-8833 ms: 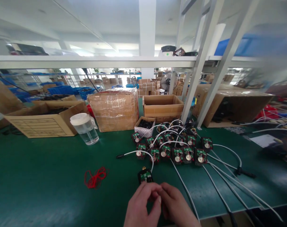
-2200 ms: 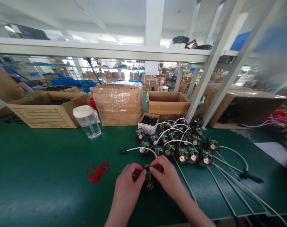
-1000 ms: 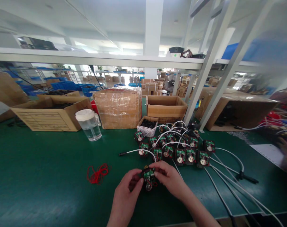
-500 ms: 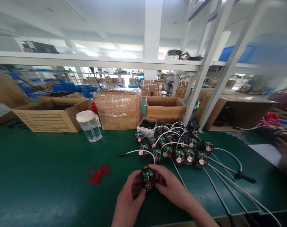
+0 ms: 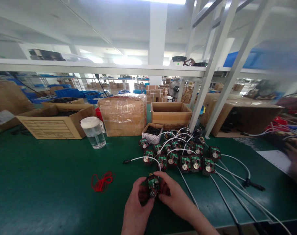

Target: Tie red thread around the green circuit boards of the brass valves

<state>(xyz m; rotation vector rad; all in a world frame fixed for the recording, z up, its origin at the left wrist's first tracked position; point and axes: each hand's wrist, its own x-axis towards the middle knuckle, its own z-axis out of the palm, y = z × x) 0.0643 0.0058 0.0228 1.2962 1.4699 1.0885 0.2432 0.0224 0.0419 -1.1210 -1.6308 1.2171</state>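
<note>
Circuit unit [image 5: 153, 183] near, mid-bench [image 5: 52, 182], held between left hand [image 5: 137, 209] and right hand [image 5: 174, 195], fingers curled round its sides. Red wire bundle [image 5: 102, 181] to left. Just beyond, white cable [image 5: 148, 158] ending in black plug [image 5: 126, 161]. Similar units [image 5: 185, 163] clustered farther right. Co-worker's hand [image 5: 296, 153], blurred, at right edge. Farther: lidded jug [image 5: 94, 134] left, small basket [image 5: 150, 138], taped cardboard box [image 5: 122, 116] between them.
</note>
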